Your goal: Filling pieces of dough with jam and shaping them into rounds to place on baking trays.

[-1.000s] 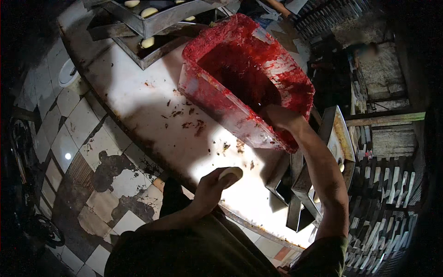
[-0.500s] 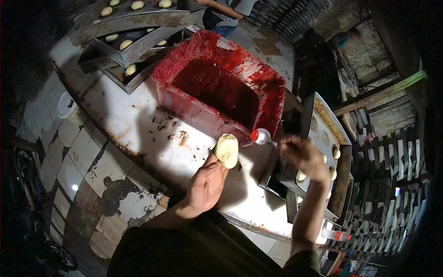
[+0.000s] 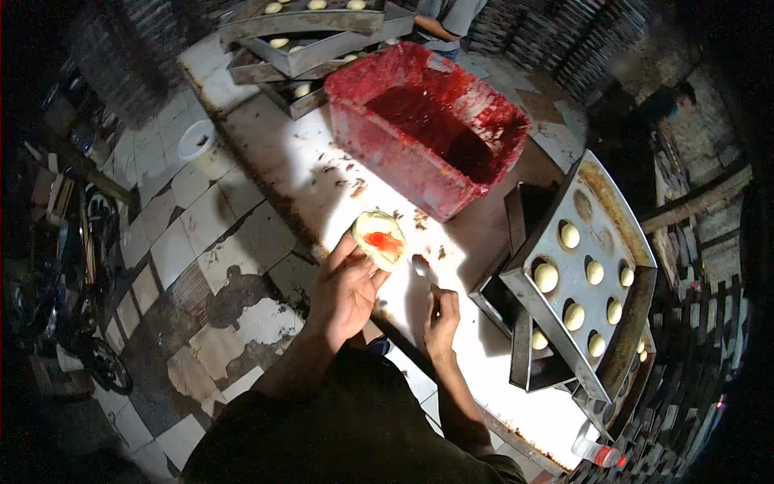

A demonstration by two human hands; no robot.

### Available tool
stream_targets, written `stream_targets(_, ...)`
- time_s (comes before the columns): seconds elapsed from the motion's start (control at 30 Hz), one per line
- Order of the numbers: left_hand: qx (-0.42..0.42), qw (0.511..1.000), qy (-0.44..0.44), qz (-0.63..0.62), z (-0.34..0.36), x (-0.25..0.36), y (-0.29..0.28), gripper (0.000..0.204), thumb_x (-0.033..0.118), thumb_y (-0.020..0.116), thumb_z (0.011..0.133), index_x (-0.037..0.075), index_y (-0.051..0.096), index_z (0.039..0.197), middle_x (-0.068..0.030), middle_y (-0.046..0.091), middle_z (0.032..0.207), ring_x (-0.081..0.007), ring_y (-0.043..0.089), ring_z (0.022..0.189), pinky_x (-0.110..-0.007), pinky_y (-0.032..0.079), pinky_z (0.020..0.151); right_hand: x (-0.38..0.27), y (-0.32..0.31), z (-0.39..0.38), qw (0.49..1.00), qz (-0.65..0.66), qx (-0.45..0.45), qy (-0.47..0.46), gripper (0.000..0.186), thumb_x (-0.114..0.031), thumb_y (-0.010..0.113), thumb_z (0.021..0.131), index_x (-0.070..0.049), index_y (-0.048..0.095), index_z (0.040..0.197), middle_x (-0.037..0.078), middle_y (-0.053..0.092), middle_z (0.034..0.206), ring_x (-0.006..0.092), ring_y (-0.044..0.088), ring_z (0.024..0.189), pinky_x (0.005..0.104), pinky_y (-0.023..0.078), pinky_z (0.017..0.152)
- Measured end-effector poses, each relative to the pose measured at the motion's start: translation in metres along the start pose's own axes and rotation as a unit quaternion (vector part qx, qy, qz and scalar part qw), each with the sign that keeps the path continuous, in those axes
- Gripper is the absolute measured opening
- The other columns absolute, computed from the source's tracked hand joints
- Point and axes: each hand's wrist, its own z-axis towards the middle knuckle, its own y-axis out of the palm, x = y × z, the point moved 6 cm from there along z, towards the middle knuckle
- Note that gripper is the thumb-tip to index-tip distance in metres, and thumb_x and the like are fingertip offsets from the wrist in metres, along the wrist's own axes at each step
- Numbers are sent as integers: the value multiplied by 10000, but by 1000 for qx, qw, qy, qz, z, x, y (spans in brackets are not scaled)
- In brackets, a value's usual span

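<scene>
A flattened round of pale dough (image 3: 368,223) rests on the fingertips of my left hand (image 3: 347,297), with a patch of red filling (image 3: 383,240) on top. My right hand (image 3: 442,324) grips the handle of a metal spoon (image 3: 421,267), its bowl just right of the dough with a trace of red on it. Beyond both hands stands a large red-smeared plastic tub (image 3: 387,153), holding dark red filling (image 3: 427,125).
At the right, a metal tray (image 3: 584,278) with several dough balls sits on other trays. More stacked trays (image 3: 302,28) stand at the far left. A clear bottle (image 3: 598,453) lies near the table's right end; a white bucket (image 3: 211,157) stands left of the table. Another person's arm (image 3: 436,30) shows at the back.
Red filling now lies on the dough, which was bare before. The spoon has come from beside the tub's edge down next to the dough. The view has shifted.
</scene>
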Motion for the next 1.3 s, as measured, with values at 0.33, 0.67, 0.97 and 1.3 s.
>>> stream_targets(0.33,-135,946,-238,-172,-44,-56,-48,717,20,536,791,180,215,1412,-146,473,1199,-275,517,1063,-398,395,945,-34,-8,-7,942,216,-132,219,234,-201,583,888,8,630,983,42,584,799,127,512,713,256,426,657)
stream_targets(0.67,33,952,-286,-103,-85,-82,-56,355,2,331,891,102,452,1209,-108,548,1132,-225,529,1090,-361,451,927,-162,-41,-49,956,-208,-135,-158,194,-48,690,733,7,620,906,125,556,950,267,562,769,346,493,681)
stream_targets(0.97,-389,737,-455,313,-123,-119,-21,297,155,520,925,2,510,1179,-14,566,1003,-73,500,877,-210,410,785,-91,-110,-89,941,48,-314,119,271,29,624,789,12,541,1046,117,612,839,180,630,791,304,505,724)
stream_targets(1.3,-160,828,-538,4,-207,-297,97,217,147,434,955,21,520,1110,-77,595,1032,-158,584,935,-278,477,795,0,-275,-181,971,-234,46,-10,221,-13,665,714,-19,599,925,147,507,1049,334,455,999,393,420,795)
